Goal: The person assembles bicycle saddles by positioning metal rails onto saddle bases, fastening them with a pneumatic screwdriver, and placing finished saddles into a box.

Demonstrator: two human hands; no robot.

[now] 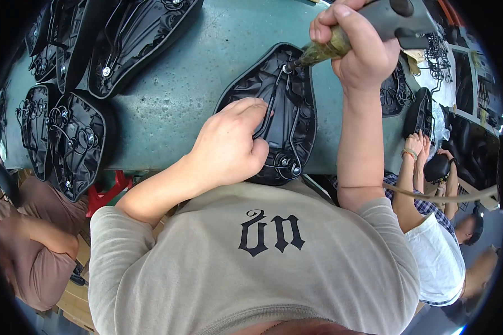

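Note:
An upturned black saddle [285, 114] lies before me on the green table, its hollow underside with metal rails facing up. My left hand [232, 137] rests over its left side, fingers curled round a rail near the middle; the fingertips are partly hidden. Above the saddle's far end, my right hand [366, 58] grips a grey power screwdriver [385, 22] with yellowish tape round its front. The driver slants down to the left, its tip at a round fastener [288, 68] at the far end of the rails. Two shiny fasteners show at the near end.
Several more upturned saddles [86, 134] crowd the green table [162, 111] on the left. Others lie at the right beside metal wire parts [439, 58]. A tan hose [441, 196] crosses at right. People work on both sides; a co-worker's hands [416, 145] touch a saddle.

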